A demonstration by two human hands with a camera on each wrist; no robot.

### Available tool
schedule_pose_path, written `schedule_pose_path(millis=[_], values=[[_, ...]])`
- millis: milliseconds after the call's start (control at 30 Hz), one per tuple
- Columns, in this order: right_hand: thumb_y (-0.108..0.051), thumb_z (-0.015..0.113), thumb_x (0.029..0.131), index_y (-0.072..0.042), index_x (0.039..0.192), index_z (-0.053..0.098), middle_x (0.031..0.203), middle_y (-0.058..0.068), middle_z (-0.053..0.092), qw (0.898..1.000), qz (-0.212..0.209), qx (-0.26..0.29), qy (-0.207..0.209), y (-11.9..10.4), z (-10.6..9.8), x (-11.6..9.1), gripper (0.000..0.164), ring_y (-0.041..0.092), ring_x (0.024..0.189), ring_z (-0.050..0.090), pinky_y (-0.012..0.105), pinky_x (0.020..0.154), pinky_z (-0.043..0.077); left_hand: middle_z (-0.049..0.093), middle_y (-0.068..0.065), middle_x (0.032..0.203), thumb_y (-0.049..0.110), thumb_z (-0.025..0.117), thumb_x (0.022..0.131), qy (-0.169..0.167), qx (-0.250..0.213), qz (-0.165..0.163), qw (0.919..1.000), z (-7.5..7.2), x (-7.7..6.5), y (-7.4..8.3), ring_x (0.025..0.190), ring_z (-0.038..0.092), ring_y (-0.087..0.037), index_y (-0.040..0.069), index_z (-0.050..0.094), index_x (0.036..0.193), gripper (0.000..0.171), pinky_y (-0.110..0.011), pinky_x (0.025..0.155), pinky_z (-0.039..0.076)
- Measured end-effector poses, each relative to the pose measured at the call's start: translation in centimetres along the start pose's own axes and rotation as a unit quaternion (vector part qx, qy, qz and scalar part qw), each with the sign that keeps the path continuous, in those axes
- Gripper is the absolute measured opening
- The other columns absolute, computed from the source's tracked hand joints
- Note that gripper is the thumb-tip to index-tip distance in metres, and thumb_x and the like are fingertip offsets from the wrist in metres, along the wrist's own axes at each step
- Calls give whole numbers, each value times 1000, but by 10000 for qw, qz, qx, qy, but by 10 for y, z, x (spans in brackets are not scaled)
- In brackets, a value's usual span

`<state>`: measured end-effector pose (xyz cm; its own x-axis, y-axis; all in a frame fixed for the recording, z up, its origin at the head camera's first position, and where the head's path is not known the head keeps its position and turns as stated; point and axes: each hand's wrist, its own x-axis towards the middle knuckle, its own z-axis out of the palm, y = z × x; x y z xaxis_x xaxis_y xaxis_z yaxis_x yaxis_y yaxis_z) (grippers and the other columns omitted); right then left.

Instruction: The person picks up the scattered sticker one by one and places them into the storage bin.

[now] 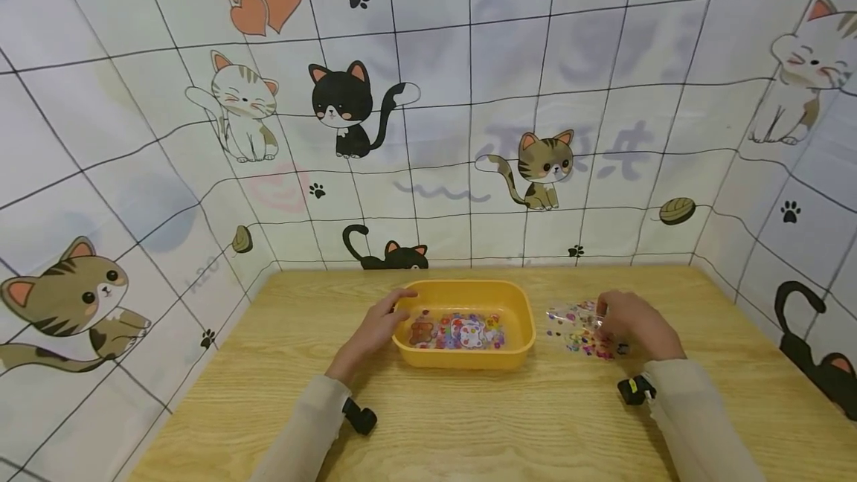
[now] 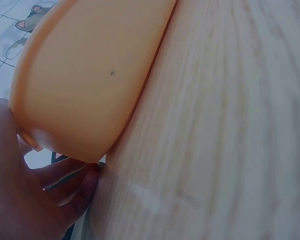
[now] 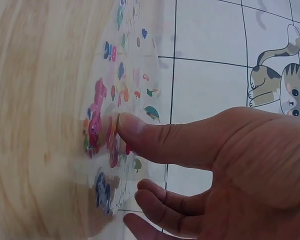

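Note:
A yellow plastic basin (image 1: 464, 359) stands on the table, holding small colourful pieces or stickers, among them a brown bear figure (image 1: 422, 331) and a white cat figure (image 1: 472, 332). My left hand (image 1: 384, 322) grips the basin's left end; in the left wrist view its fingers (image 2: 70, 185) lie against the outer wall. To the right of the basin, my right hand (image 1: 632, 320) pinches a clear plastic sheet (image 1: 582, 326) printed with small colourful pictures. The right wrist view shows the thumb (image 3: 135, 127) on this sheet's near face; the index fingertip is hidden.
The wooden table (image 1: 482, 422) runs back to a wall covering (image 1: 435, 132) with a tile grid and cartoon cats, which also covers both sides. A small black camera sits on each wrist, the left camera (image 1: 360, 416) and the right camera (image 1: 634, 390).

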<state>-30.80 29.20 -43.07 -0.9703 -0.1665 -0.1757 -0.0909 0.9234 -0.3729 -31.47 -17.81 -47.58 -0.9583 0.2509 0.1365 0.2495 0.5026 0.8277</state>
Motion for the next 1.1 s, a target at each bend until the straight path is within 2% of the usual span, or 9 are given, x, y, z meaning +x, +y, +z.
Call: schedule_pose_path(millis=[100, 233, 367, 467, 600, 700, 800, 933, 1100], values=[[-12, 74, 83, 4, 109, 61, 99, 18, 64, 10000, 7, 20, -64, -2, -1, 0, 33, 28, 80, 53, 42, 70, 48, 47, -7, 160, 14, 51, 101, 3, -13, -26, 10000, 1, 0, 1, 155, 35, -33, 23, 58, 142, 43, -58, 124, 32], [-10, 74, 84, 11, 124, 54, 115, 32, 61, 10000, -50, 20, -27, -3, -2, 0, 50, 33, 88, 53, 49, 79, 49, 47, -6, 160, 13, 51, 101, 4, -46, -13, 10000, 0, -1, 2, 155, 34, -33, 23, 58, 143, 43, -58, 124, 32], [-7, 76, 83, 14, 137, 44, 124, 39, 57, 9999, -73, 61, 37, -2, -1, 2, 66, 33, 86, 53, 46, 76, 47, 47, -6, 161, 13, 51, 102, -8, -16, -12, 10000, 0, -1, 2, 155, 35, -34, 23, 58, 143, 43, -58, 123, 32], [-4, 75, 84, 15, 141, 34, 105, 32, 63, 9994, -5, 331, -31, -3, 1, 1, 73, 27, 73, 53, 39, 67, 45, 47, -7, 161, 13, 51, 102, -7, 3, 9, 10000, 0, -1, 2, 154, 35, -33, 23, 58, 143, 42, -58, 123, 32], [-4, 69, 88, 17, 148, 13, 72, 11, 59, 9973, 126, 698, -171, -5, 2, -1, 85, 19, 56, 48, 34, 60, 42, 48, -6, 160, 13, 51, 102, -4, -3, 5, 10000, 0, -1, 2, 154, 35, -33, 22, 59, 142, 42, -58, 123, 32], [-7, 69, 89, 19, 151, -3, 64, 6, 56, 9964, 231, 792, -185, -6, 1, -3, 98, 16, 52, 46, 34, 60, 42, 48, -6, 160, 13, 51, 102, -3, -23, -1, 10000, 0, 0, 2, 154, 36, -32, 22, 59, 142, 41, -58, 123, 32], [-9, 71, 89, 17, 151, 0, 65, 8, 61, 9951, 244, 947, -116, -4, 1, -3, 98, 18, 53, 52, 34, 59, 43, 49, -6, 159, 12, 51, 102, -7, -52, 16, 10000, 0, 0, 3, 154, 37, -32, 20, 59, 141, 41, -58, 122, 33], [-2, 69, 89, 15, 146, 12, 66, 10, 62, 9931, 28, 1169, 67, 4, 4, 2, 83, 19, 53, 55, 34, 55, 43, 51, -6, 157, 12, 50, 101, -33, -85, 14, 10000, 1, 0, 3, 154, 36, -33, 19, 60, 140, 40, -58, 122, 34], [2, 65, 88, 13, 146, 15, 60, 3, 48, 9930, -266, 1115, 291, 8, 2, 5, 77, 15, 51, 41, 33, 54, 36, 51, -6, 157, 12, 50, 101, -37, -81, -10, 10000, 0, -1, 4, 154, 36, -33, 19, 59, 140, 40, -58, 122, 34]])
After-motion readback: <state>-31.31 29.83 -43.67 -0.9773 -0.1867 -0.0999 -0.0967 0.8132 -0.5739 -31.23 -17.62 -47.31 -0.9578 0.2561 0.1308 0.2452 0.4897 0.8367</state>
